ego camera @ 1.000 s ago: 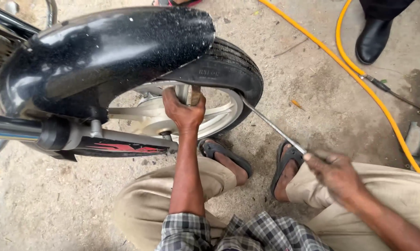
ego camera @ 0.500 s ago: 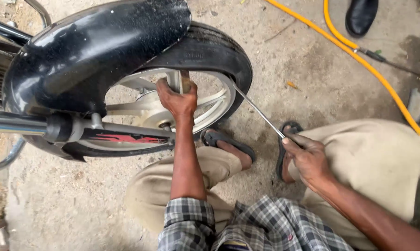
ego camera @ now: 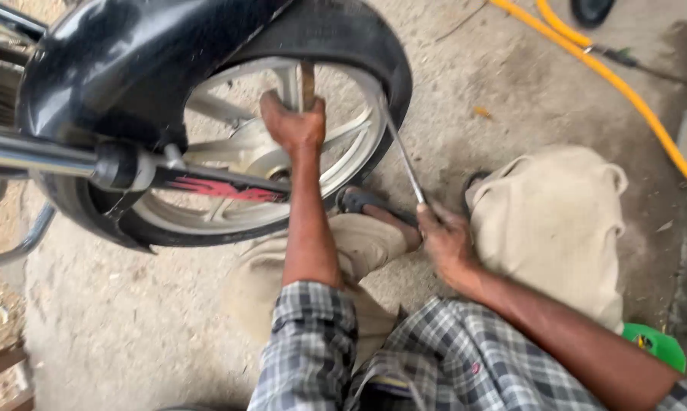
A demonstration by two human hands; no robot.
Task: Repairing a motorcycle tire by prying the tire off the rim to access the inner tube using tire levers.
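Concrete floor [ego camera: 511, 114], dusty, carries a motorcycle wheel [ego camera: 267, 144] standing upright with its black tyre [ego camera: 366, 46] on a silver alloy rim. Your left hand [ego camera: 292, 122] has its fingers closed on a wooden handle [ego camera: 308, 84] at the rim. Your right hand [ego camera: 444, 243] grips a thin metal lever [ego camera: 403, 156] wedged at the tyre's edge. Yellow hose [ego camera: 625, 84] lies well apart.

The left hand [ego camera: 294, 125] grips a wooden handle [ego camera: 308, 84] against the silver wheel [ego camera: 336, 164]. The right hand [ego camera: 444, 243] holds a thin metal rod [ego camera: 401, 156] wedged at the black tyre [ego camera: 374, 53].
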